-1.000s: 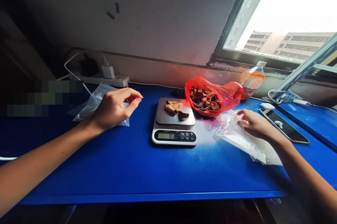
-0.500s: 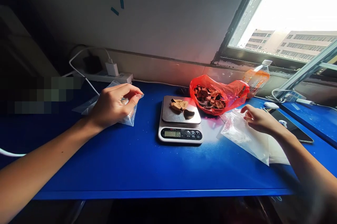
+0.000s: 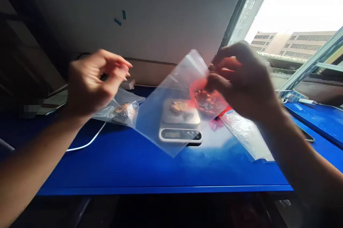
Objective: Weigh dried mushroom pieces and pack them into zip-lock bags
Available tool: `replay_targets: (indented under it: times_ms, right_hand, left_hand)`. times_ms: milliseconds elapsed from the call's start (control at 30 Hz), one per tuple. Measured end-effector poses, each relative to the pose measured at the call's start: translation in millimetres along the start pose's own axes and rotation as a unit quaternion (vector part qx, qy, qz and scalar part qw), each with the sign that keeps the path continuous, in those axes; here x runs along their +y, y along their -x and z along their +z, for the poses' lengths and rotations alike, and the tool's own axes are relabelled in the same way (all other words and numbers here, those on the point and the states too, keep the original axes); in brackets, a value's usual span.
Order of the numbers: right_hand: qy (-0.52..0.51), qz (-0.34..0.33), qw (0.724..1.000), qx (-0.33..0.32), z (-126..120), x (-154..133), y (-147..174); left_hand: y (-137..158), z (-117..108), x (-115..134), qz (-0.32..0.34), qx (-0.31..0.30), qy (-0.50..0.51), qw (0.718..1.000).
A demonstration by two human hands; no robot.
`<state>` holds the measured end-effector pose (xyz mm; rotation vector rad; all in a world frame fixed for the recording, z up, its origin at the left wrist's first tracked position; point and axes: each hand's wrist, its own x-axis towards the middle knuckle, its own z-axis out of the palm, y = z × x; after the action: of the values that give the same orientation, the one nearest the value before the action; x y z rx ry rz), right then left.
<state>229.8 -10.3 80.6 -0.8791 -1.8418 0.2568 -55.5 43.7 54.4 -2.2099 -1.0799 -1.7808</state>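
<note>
My right hand [image 3: 241, 78] is raised, its fingers pinching the upper right corner of a clear plastic bag [image 3: 157, 120]. The bag looks flat and hangs in front of a kitchen scale [image 3: 197, 140]. Brown dried pieces [image 3: 180, 108] on the scale's plate show through the film; its reading is not legible. My left hand [image 3: 92, 81] is lifted to the left, slightly blurred, thumb and fingers drawn together with nothing visible in them. Below it lies a filled clear bag [image 3: 124, 113] of brown pieces. A red plastic bag [image 3: 225, 110] of dried reddish-brown pieces is partly hidden behind the hanging bag.
More flat clear bags [image 3: 249, 135] lie on the blue table [image 3: 150, 174], under my right forearm. A dark phone [image 3: 309, 135] shows partly beyond that arm. A white cable [image 3: 91, 142] crosses the left side. The wall and window stand behind.
My right hand has lifted a clear bag from the right and carried it up and left in front of the scale. My left hand has let go of the filled bag and risen.
</note>
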Motion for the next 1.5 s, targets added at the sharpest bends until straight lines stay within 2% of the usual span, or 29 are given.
replay_targets:
  times_ms: [33, 67, 133, 167, 233, 300, 367, 567, 633, 833, 900, 967, 1067, 1167, 1333, 1500]
  right_hand:
    - [-0.019, -0.006, 0.999, 0.029, 19.7, -1.0, -4.3]
    - [-0.035, -0.008, 0.999, 0.017, 38.0, 0.7, -7.2]
    - [-0.059, -0.005, 0.998, -0.014, 68.6, 8.5, -10.4]
    - [-0.064, 0.004, 0.997, -0.030, 80.3, 13.2, -11.7]
    - [-0.068, 0.027, 0.996, -0.053, 96.7, 20.8, -15.4]
    - [-0.075, 0.047, 0.994, -0.070, 105.9, 24.8, -20.5]
    - [-0.087, 0.064, 0.991, -0.084, 111.3, 25.8, -25.0]
    - [-0.128, 0.119, 0.978, -0.115, 119.8, 32.6, -22.0]
    - [-0.137, 0.118, 0.973, -0.146, 119.4, 37.4, -20.3]
    - [-0.068, 0.147, 0.947, -0.277, 109.3, 41.7, -23.1]
    - [-0.063, 0.146, 0.942, -0.294, 106.9, 38.5, -24.0]
    - [-0.038, 0.134, 0.949, -0.284, 106.1, 34.5, -24.6]
    - [0.060, 0.100, 0.966, -0.229, 106.6, 30.3, -25.1]
    - [0.128, 0.085, 0.969, -0.195, 106.4, 30.6, -26.0]
    - [0.136, 0.031, 0.959, -0.248, 102.2, 34.4, -27.8]
    - [0.216, -0.032, 0.937, -0.272, 97.9, 32.4, -23.2]
  left_hand:
    - [-6.3, -1.1, 1.8, 0.006, 0.043, 0.030, 0.999]
    - [-11.0, -2.0, 3.7, 0.010, 0.078, 0.048, 0.996]
    - [-13.3, -2.1, 7.4, 0.017, 0.087, 0.038, 0.995]
    - [-10.7, -1.2, 8.5, 0.028, 0.062, 0.012, 0.998]
    - [0.1, 2.8, 7.7, 0.065, -0.033, -0.056, 0.996]
    - [13.5, 9.2, 2.1, 0.102, -0.142, -0.105, 0.979]
    - [24.1, 15.9, -6.8, 0.120, -0.208, -0.111, 0.964]
    - [32.7, 23.8, -23.8, 0.133, -0.216, -0.111, 0.961]
    - [34.3, 24.1, -23.6, 0.139, -0.229, -0.110, 0.957]
    - [40.9, 28.2, -23.0, 0.196, -0.261, -0.078, 0.942]
    - [40.3, 28.4, -22.4, 0.213, -0.261, -0.069, 0.939]
    - [38.3, 27.6, -21.4, 0.226, -0.262, -0.066, 0.936]
    - [34.8, 25.2, -21.2, 0.237, -0.261, -0.077, 0.933]
    - [32.8, 22.7, -23.3, 0.236, -0.251, -0.092, 0.934]
    - [32.1, 19.9, -23.2, 0.240, -0.212, -0.118, 0.940]
    - [33.3, 18.1, -19.4, 0.226, -0.209, -0.098, 0.946]
